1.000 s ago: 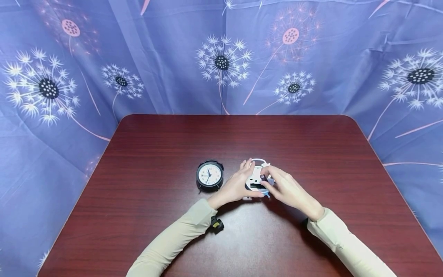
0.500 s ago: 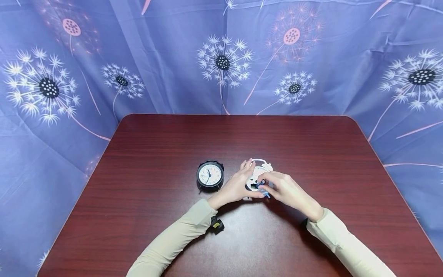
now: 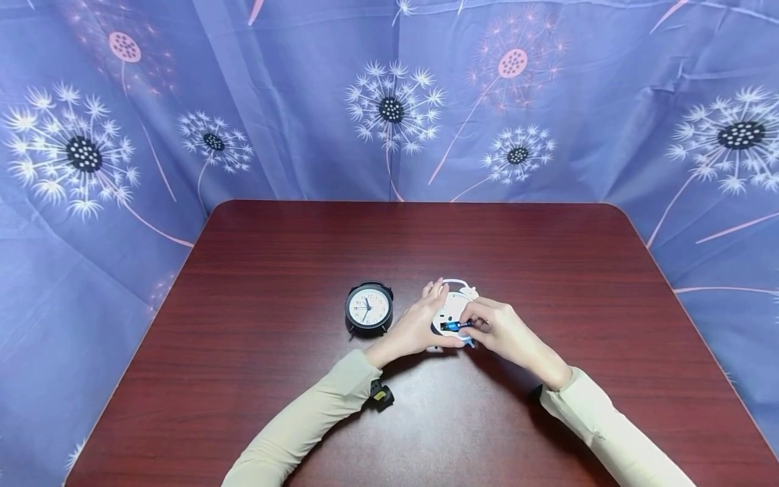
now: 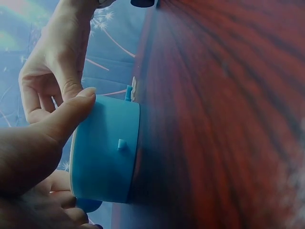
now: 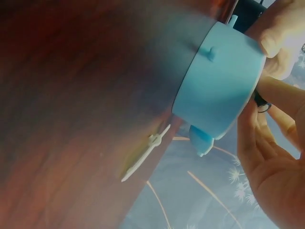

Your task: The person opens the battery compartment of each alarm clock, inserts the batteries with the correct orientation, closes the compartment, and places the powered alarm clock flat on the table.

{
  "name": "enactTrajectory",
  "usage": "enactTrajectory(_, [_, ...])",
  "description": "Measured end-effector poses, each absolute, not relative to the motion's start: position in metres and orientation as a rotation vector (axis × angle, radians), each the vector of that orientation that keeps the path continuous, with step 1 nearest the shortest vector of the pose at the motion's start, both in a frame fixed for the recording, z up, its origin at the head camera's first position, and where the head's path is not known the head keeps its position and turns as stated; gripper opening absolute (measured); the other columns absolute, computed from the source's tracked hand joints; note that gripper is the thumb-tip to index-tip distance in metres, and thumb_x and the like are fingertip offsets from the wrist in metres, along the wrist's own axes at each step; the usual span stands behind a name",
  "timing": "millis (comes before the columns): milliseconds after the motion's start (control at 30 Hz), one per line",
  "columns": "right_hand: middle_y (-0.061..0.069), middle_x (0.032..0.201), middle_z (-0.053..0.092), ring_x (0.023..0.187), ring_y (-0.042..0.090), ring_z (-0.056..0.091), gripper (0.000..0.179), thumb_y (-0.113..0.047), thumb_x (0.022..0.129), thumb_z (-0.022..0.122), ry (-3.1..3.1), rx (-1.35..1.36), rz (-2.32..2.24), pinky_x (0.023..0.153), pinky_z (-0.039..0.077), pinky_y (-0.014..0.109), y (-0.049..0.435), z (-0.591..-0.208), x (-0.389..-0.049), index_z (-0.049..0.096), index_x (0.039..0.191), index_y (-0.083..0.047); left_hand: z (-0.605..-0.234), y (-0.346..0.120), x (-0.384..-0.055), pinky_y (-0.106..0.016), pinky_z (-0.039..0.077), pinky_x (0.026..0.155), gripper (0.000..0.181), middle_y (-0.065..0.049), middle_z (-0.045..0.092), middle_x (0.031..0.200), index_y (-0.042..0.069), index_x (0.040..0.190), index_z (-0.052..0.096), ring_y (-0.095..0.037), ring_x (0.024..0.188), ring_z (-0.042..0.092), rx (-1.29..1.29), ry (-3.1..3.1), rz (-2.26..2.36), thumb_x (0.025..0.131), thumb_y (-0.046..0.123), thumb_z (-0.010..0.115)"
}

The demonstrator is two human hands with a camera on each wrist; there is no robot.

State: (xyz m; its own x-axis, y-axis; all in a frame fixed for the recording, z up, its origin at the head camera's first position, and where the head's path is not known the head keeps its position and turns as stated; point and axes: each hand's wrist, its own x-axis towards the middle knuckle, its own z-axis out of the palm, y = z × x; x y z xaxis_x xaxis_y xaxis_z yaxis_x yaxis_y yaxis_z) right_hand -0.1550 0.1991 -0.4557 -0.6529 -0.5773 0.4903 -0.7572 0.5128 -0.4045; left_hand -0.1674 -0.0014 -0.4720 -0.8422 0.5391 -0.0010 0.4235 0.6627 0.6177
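Note:
A light blue alarm clock (image 4: 105,148) with a white back (image 3: 453,306) lies with that back facing up. My left hand (image 3: 415,326) holds it around the left side, the thumb at the near edge and the other fingers toward the far edge. My right hand (image 3: 502,331) pinches a blue-and-black battery (image 3: 454,326) by its right end. In the head view the battery lies nearly flat along the compartment in the clock's back. The right wrist view shows the battery's silver-ringed end (image 5: 263,108) between thumb and fingers; the rest is hidden there.
A black alarm clock (image 3: 368,309) with a white dial stands left of the left hand. A thin white piece (image 5: 151,145) shows beside the blue clock in the right wrist view. A dandelion-print curtain (image 3: 304,101) hangs behind the dark red table (image 3: 292,250).
The right hand has tipped the battery from steeply tilted to nearly flat along the compartment, so more of its blue label shows. The left hand and the clock have stayed put.

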Motion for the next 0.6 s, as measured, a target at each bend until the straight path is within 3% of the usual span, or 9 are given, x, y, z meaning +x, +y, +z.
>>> enactTrajectory(267, [-0.003, 0.082, 0.067, 0.079, 0.011, 0.061, 0.023, -0.002, 0.067, 0.084, -2.487, 1.124, 0.719, 0.069, 0.052, 0.028, 0.1971, -0.4561, -0.1553, 0.07, 0.083, -0.011, -0.4727, -0.0024, -0.1677, -0.055, 0.029, 0.114, 0.107, -0.016, 0.01, 0.162, 0.003, 0.154, 0.017, -0.033, 0.15, 0.011, 0.797, 2.683, 0.933, 0.079, 0.053, 0.074])
enactTrajectory(600, [0.001, 0.076, 0.067, 0.065, 0.004, 0.054, 0.021, 0.006, 0.069, 0.079, -2.472, 1.161, 0.844, 0.057, 0.048, 0.019, 0.1962, -0.4582, -0.1556, 0.07, 0.083, -0.007, -0.4728, -0.0023, -0.1682, -0.052, 0.028, 0.115, 0.107, -0.018, 0.013, 0.161, 0.001, 0.153, 0.018, -0.034, 0.149, 0.012, 0.817, 2.69, 0.957, 0.078, 0.049, 0.076])
